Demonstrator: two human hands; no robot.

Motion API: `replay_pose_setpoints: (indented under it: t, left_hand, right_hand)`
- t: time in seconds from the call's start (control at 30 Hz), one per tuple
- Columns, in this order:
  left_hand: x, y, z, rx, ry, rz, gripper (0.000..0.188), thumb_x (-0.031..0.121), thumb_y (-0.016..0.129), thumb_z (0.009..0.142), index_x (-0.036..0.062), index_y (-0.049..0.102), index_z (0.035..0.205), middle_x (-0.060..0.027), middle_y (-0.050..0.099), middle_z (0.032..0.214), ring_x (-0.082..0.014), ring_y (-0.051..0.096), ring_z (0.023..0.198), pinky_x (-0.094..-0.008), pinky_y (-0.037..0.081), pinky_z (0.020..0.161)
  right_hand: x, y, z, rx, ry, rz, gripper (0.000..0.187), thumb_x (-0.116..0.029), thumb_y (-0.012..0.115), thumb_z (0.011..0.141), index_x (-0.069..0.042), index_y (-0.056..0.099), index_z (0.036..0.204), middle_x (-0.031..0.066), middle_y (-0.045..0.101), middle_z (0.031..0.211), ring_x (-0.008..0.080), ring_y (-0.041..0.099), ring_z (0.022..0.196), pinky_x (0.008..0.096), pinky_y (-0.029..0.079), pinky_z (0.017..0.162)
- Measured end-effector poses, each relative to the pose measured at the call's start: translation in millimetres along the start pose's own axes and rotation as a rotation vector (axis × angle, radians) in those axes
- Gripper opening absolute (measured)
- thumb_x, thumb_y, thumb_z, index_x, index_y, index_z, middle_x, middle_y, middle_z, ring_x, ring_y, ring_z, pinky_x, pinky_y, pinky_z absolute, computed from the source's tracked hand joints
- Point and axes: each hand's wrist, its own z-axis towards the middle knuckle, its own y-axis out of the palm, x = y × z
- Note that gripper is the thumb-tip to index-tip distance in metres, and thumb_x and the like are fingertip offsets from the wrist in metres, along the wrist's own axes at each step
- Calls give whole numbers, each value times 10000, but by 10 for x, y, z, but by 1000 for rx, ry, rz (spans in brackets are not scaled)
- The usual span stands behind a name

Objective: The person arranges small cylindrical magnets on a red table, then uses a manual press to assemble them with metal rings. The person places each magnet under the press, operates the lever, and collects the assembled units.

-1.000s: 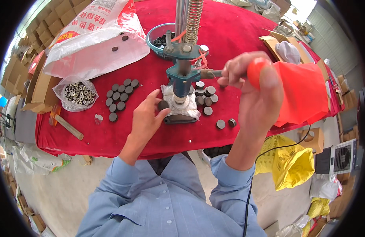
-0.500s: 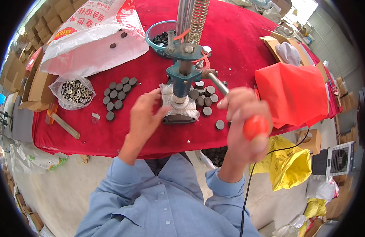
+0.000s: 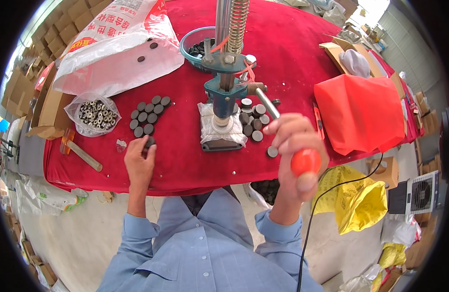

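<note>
My left hand (image 3: 138, 165) is closed in a pinch on a dark round disc (image 3: 150, 141), at the near end of a cluster of similar grey-topped discs (image 3: 142, 117). My right hand (image 3: 298, 138) wraps round the lever (image 3: 267, 102) of a green hand press (image 3: 225, 90), and its red ball knob (image 3: 306, 161) shows at the near side of the fist. Under the ram, the press base (image 3: 223, 145) is covered with a white wrapping (image 3: 208, 127). More discs (image 3: 256, 123) lie just right of the press.
At left are a plastic bag of small metal parts (image 3: 97, 117), a hammer (image 3: 86, 156) and a cardboard box (image 3: 52, 113). Behind the press stands a blue basket (image 3: 186, 36) of black pieces, beside a large white sack (image 3: 118, 68). A red bag (image 3: 359, 114) lies at right.
My left hand has moved from beside the press base leftward to the disc cluster and now pinches a disc. My right hand remains on the lever, shifted slightly left.
</note>
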Motion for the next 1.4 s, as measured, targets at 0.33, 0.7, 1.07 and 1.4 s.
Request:
replay_pose_setpoints:
  t: [0.33, 0.7, 1.07, 1.4]
  left_hand:
    - [1146, 987, 416, -217, 155, -283, 518, 46, 850, 809, 6, 689, 1299, -141, 730, 1086, -261, 709, 828, -381, 602, 749]
    - [953, 793, 423, -198, 193, -134, 518, 168, 882, 836, 22, 693, 1296, -165, 714, 1228, -346, 664, 1135, -458, 554, 983]
    - [-134, 165, 284, -113, 108, 305, 413, 60, 779, 903, 30, 721, 1311, -147, 687, 1193, -358, 624, 1119, -461, 519, 959]
    - [439, 330, 223, -92, 113, -84, 376, 92, 833, 881, 33, 777, 1248, -147, 751, 1149, -311, 741, 1055, -387, 593, 894]
  right_hand:
    - [-80, 118, 1074, 82, 306, -48, 522, -516, 615, 1012, -6, 686, 925, 56, 658, 828, 139, 668, 746, 292, 595, 643]
    - [-20, 64, 363, 70, 80, -50, 660, -662, 620, 983, -4, 645, 924, 114, 624, 837, 249, 630, 812, 386, 519, 727]
    - [172, -43, -592, 34, -27, -34, 643, -684, 613, 976, -43, 653, 964, 170, 662, 977, 410, 620, 1146, 553, 577, 934]
    - [188, 38, -708, 103, -43, 41, 582, -612, 663, 997, -30, 646, 986, 167, 672, 968, 394, 640, 1092, 510, 593, 887]
